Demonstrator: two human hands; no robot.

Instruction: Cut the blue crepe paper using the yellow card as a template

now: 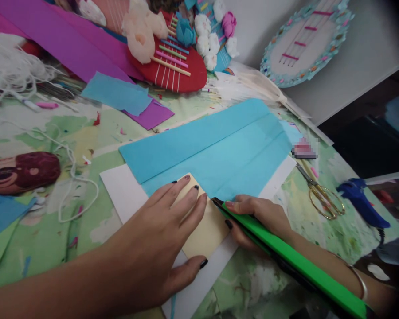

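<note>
On the counter [259,279] we see gold-handled scissors [314,187] near a blue glue gun [365,206]; at upper left, tangled white cord [15,66] beside purple paper [69,48]; behind, a red oval board [177,76] bearing coloured sticks; at upper right, a turquoise-bordered oval panel [319,37].

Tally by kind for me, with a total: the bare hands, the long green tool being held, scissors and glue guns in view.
Hands: 2, the left hand and the right hand
Long green tool: 1
Gold-handled scissors: 1
Blue glue gun: 1
Total: 5
</note>
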